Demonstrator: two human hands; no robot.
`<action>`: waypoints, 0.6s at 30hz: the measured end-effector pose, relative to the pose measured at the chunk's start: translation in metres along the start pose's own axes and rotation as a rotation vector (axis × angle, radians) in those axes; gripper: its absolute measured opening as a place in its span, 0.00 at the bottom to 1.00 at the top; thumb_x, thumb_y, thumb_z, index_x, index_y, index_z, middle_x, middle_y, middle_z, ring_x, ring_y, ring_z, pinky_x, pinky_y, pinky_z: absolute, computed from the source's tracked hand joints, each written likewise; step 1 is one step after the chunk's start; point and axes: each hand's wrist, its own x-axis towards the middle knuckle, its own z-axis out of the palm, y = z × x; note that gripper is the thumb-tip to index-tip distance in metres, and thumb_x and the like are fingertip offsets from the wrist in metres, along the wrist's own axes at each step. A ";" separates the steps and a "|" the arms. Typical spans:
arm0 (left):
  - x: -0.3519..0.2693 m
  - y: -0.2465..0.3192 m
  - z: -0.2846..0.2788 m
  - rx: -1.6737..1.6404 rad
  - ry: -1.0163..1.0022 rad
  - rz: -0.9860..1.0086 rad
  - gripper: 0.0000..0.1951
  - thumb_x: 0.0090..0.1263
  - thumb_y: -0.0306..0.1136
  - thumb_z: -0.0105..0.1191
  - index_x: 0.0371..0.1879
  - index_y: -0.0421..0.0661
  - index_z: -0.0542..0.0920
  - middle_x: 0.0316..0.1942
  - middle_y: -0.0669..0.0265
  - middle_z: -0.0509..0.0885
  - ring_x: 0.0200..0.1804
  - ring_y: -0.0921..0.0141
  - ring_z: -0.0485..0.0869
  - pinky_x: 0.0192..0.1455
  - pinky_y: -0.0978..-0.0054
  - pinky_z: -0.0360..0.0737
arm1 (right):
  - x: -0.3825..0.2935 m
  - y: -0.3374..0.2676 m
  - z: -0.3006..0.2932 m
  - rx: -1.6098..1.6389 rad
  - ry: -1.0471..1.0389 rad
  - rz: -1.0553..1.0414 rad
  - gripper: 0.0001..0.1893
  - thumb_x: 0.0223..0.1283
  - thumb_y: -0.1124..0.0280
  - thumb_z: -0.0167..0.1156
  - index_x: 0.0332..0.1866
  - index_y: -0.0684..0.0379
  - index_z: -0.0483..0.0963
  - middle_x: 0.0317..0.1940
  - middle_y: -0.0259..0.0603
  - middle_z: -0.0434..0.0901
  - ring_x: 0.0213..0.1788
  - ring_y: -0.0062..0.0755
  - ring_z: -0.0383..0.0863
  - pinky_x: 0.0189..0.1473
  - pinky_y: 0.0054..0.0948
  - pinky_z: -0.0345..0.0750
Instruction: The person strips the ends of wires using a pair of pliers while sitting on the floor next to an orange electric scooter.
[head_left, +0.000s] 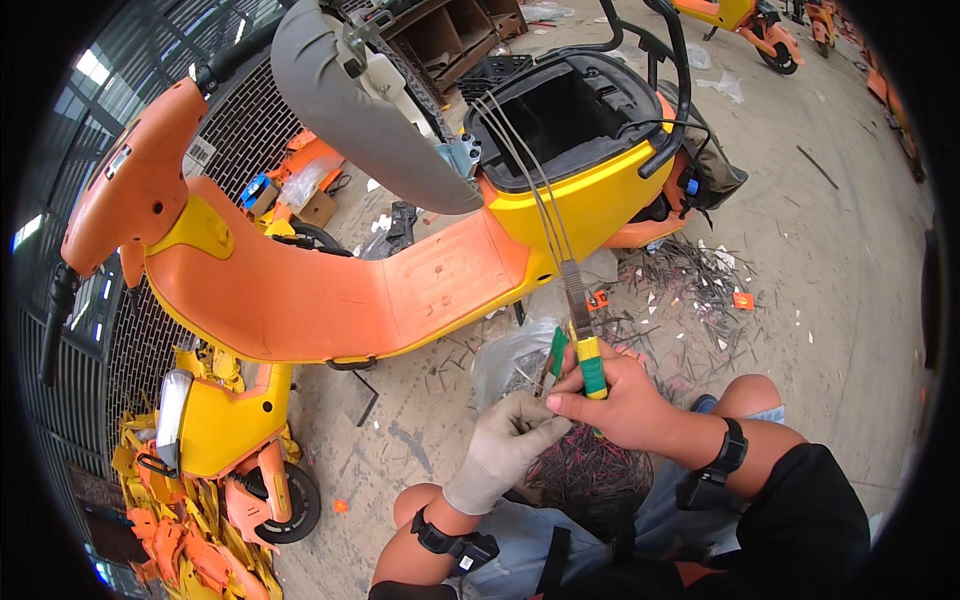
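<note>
My right hand (611, 386), bare, grips a hand tool (592, 371) by its green-and-yellow taped handle. Above the handle is a dark, ribbed metal section, and thin grey strands (536, 187) stretch from it across the scooter's rear. My left hand (510, 439), in an off-white knit glove, has thumb and fingers pinched together beside my right thumb; whether something thin lies between them is hidden. A green-handled object (557, 351) stands just behind my right fingers. Below both hands spreads a heap of thin black and pink strips (581, 465), between my knees.
An orange-and-yellow electric scooter (450, 274) stands ahead, its grey seat (360, 112) raised and black compartment (566, 112) open. A clear plastic bag (499, 356) and scattered scraps (690, 292) lie on the floor. Body panels (180, 532) pile up at the left, by another yellow scooter part (225, 427).
</note>
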 end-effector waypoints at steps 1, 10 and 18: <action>0.000 0.001 0.001 -0.053 -0.017 0.016 0.07 0.69 0.28 0.63 0.35 0.40 0.78 0.30 0.69 0.82 0.32 0.82 0.77 0.36 0.81 0.76 | 0.000 -0.002 -0.001 -0.038 -0.008 -0.013 0.09 0.56 0.68 0.74 0.37 0.61 0.85 0.43 0.35 0.75 0.50 0.29 0.76 0.55 0.31 0.72; 0.003 0.005 0.000 -0.188 -0.170 0.058 0.09 0.74 0.30 0.59 0.46 0.38 0.79 0.25 0.71 0.78 0.28 0.82 0.75 0.32 0.82 0.74 | 0.005 -0.006 -0.006 -0.085 -0.024 -0.019 0.08 0.55 0.69 0.74 0.37 0.60 0.85 0.43 0.36 0.75 0.50 0.31 0.78 0.54 0.32 0.75; -0.005 0.001 -0.002 0.019 -0.077 -0.004 0.07 0.72 0.28 0.60 0.42 0.39 0.80 0.25 0.72 0.79 0.28 0.81 0.75 0.31 0.79 0.73 | 0.003 -0.004 -0.008 -0.112 -0.120 -0.054 0.11 0.58 0.65 0.73 0.40 0.61 0.85 0.46 0.41 0.73 0.50 0.35 0.77 0.56 0.33 0.74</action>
